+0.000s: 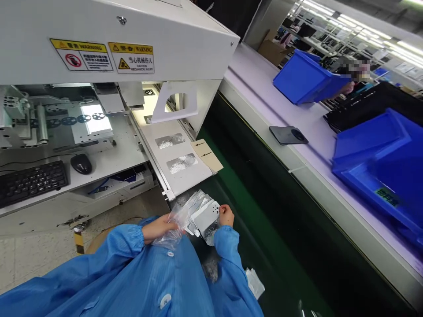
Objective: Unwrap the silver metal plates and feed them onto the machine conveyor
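Note:
My left hand (pixel 160 228) is closed around a crinkled clear plastic bag (pixel 178 220) in front of my body. Fanned out from the bag lies a stack of thin silver phone-sized panels (pixel 198 202). With finger and thumb, my right hand (pixel 226 215) pinches the edge of the top panel (pixel 205 216), close to a cluster of dark holes at its corner. Just beyond the stack, two silver panels (pixel 181 163) rest on the white conveyor plate (pixel 190 182) of the machine. A beige card (pixel 207 155) with dark marks lies at that plate's right side.
A white machine (pixel 185 48) with warning labels overhangs the work area. Keyboard (pixel 33 180) and mouse (pixel 81 164) sit on its shelf. A dark green belt (pixel 264 220) runs along the right. Behind it, a white bench holds a phone (pixel 288 134) and blue bins (pixel 307 77).

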Demonstrator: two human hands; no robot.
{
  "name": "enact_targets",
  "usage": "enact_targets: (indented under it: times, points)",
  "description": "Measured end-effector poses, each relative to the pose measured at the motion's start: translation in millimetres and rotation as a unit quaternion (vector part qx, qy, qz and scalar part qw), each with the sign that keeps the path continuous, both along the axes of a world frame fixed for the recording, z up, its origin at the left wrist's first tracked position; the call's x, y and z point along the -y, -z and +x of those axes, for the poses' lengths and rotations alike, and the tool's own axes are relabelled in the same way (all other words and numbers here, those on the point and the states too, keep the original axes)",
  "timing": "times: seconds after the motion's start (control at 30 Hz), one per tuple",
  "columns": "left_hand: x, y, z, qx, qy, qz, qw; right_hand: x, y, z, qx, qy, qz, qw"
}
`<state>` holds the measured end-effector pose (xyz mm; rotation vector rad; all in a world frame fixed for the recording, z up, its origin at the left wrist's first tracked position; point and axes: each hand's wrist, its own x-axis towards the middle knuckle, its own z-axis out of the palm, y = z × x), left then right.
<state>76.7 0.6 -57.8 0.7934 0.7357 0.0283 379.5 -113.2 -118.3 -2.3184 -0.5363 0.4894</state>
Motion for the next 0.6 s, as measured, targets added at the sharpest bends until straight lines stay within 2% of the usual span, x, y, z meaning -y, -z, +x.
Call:
enact_targets:
  times: [0.1, 0.17, 0.2, 0.27, 0.33, 0.4, 0.47, 0.6]
  points:
    - [0, 1.1, 11, -0.020, 0.031, 0.020, 0.999, 3, -3.4, -15, 0.021, 0.006, 0.006, 1.000]
    - [0, 3.1, 22, -0.034, 0.059, 0.037, 0.997, 13, -12.0, -31, -0.005, -0.015, 0.053, 0.998]
    - [0, 5.0, 28, -0.038, 0.079, 0.045, 0.995, 20, -16.0, -44, -0.048, -0.039, 0.091, 0.994]
    - [5, 10.9, 44, -0.043, 0.127, 0.055, 0.989, 38, -19.5, -74, -0.173, -0.091, 0.172, 0.965]
    - [16, 18.2, 61, -0.053, 0.183, 0.061, 0.980, 61, -15.6, -107, -0.273, -0.087, 0.218, 0.933]
    - [31, 24.1, 75, -0.073, 0.238, 0.065, 0.966, 91, -7.0, -137, -0.303, 0.000, 0.212, 0.929]
    - [46, 26.7, 85, -0.092, 0.292, 0.067, 0.950, 133, -0.3, -164, -0.292, 0.120, 0.181, 0.931]
    - [65, 24.4, 90, -0.100, 0.380, 0.065, 0.917, 232, -8.7, -218, -0.244, 0.301, 0.137, 0.912]
